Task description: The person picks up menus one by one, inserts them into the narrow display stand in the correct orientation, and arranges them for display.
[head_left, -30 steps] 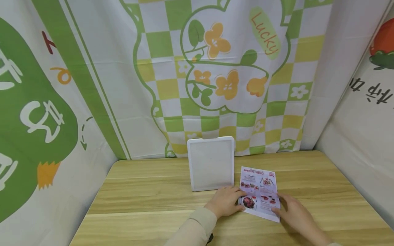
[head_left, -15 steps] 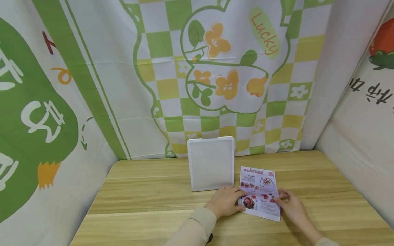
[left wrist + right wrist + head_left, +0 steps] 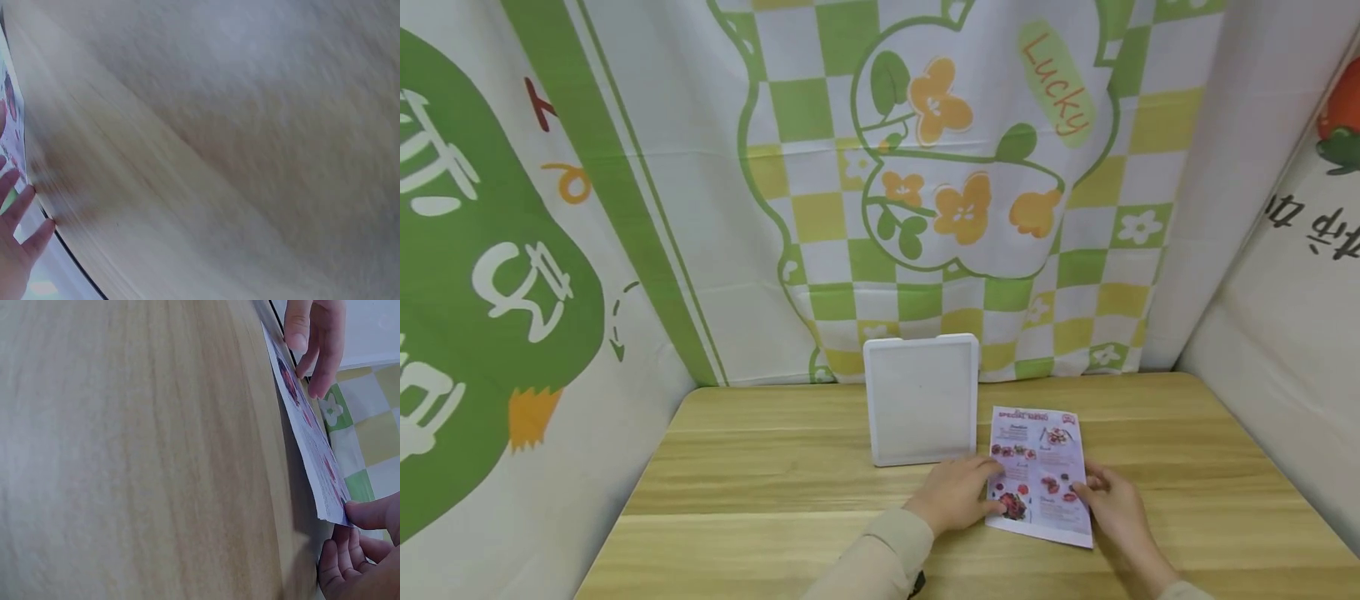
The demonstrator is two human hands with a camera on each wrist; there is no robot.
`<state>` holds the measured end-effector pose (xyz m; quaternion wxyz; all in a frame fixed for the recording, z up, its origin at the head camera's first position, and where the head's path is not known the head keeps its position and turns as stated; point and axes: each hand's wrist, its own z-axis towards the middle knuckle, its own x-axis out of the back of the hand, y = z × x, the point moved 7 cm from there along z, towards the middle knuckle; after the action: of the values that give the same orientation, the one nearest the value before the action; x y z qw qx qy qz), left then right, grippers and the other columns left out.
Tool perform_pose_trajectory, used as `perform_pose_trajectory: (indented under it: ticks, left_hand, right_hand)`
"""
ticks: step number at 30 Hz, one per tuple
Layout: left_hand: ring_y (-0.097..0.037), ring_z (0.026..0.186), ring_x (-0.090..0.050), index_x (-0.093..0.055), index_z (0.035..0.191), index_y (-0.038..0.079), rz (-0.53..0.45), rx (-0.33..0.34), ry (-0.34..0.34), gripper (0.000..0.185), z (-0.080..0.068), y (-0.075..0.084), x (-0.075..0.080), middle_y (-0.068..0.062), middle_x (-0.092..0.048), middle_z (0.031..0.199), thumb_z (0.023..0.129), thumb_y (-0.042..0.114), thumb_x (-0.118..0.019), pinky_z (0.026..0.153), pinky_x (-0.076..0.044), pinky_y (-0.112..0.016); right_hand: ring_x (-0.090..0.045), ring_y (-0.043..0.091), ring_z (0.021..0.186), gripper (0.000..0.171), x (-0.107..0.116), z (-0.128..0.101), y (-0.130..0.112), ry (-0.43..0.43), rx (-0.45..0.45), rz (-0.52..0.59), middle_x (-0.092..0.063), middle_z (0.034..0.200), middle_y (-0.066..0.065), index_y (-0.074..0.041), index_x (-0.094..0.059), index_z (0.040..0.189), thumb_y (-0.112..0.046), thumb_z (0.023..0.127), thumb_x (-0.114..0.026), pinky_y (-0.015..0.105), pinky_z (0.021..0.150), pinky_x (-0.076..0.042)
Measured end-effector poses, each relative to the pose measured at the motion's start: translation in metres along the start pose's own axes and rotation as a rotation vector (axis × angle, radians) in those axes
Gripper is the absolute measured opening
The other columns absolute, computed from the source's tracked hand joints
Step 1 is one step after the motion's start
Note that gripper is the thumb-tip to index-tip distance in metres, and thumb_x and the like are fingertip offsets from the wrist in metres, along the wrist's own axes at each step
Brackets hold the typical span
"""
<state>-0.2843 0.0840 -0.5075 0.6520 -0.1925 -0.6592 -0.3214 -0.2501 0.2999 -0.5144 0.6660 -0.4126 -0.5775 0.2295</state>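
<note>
A printed paper menu (image 3: 1037, 475) with food pictures lies on the wooden table in the head view. At its left edge, my left hand (image 3: 951, 493) rests with fingers extended and thumb over the lower corner. Those fingers (image 3: 22, 203) look spread in the left wrist view. My right hand (image 3: 1116, 504) pinches the menu's right edge, thumb (image 3: 367, 514) on top and the other fingers curled below. In the right wrist view this side of the menu is raised, with a shadow under it. Just behind the left hand stands a white-framed blank panel (image 3: 922, 404).
Behind the table (image 3: 760, 475) hangs a green-and-yellow checked curtain (image 3: 820, 217) with flower prints. Printed cloth walls stand at the left and right sides. The white panel stands upright close to the menu's upper left.
My right hand has moved up along the menu's right edge and now pinches it there. The menu's lower part has come slightly nearer. The head view has shifted a little.
</note>
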Motion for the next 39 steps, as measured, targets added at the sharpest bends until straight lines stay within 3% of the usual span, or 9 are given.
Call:
perform_pose_trajectory:
  ticks: [8,17,24,32,39]
  left_hand:
    - [-0.016,0.118,-0.060,-0.059,0.135,0.014,-0.169,0.141,0.077,0.048,0.003,-0.004,0.005,0.000,-0.062,0.131,0.093,0.037,-0.068,0.098,-0.048,-0.031]
    - [-0.020,0.115,-0.061,-0.061,0.132,0.011,-0.416,0.289,0.204,0.042,0.005,-0.010,0.005,-0.003,-0.066,0.126,0.094,0.028,-0.068,0.097,-0.049,-0.037]
    - [-0.022,0.112,-0.063,-0.063,0.128,0.007,-0.614,0.349,0.291,0.038,0.006,-0.015,0.002,-0.006,-0.068,0.120,0.094,0.023,-0.068,0.097,-0.049,-0.038]
    - [-0.016,0.093,-0.066,-0.065,0.120,0.007,-0.702,0.374,0.306,0.032,0.005,-0.014,0.005,-0.002,-0.071,0.102,0.093,0.023,-0.070,0.081,-0.052,-0.032]
    - [-0.007,0.078,-0.060,-0.066,0.112,0.012,-0.714,0.378,0.356,0.023,0.005,-0.015,0.010,0.007,-0.067,0.089,0.091,0.019,-0.071,0.071,-0.049,-0.027]
  right_hand:
    - [-0.061,0.011,0.076,0.036,0.002,-0.001,0.006,0.014,-0.036,0.091,-0.068,0.098,0.025,0.020,-0.053,0.122,0.001,0.093,-0.059,0.019,0.064,-0.050]
    - [-0.059,0.003,0.074,0.037,0.006,-0.007,0.004,-0.021,-0.064,0.159,-0.067,0.104,0.027,0.021,-0.048,0.127,0.002,0.095,-0.055,0.021,0.064,-0.052]
    - [-0.060,0.002,0.072,0.038,0.008,-0.009,0.006,-0.027,-0.084,0.190,-0.069,0.102,0.023,0.021,-0.047,0.128,0.001,0.096,-0.055,0.022,0.064,-0.053]
    - [-0.059,0.000,0.072,0.037,0.010,-0.012,0.004,-0.014,-0.078,0.200,-0.070,0.098,0.018,0.021,-0.049,0.125,0.001,0.095,-0.056,0.021,0.065,-0.053]
    - [-0.057,-0.005,0.074,0.036,0.014,-0.015,0.001,-0.004,-0.077,0.190,-0.070,0.099,0.018,0.020,-0.050,0.125,0.000,0.096,-0.057,0.019,0.068,-0.053]
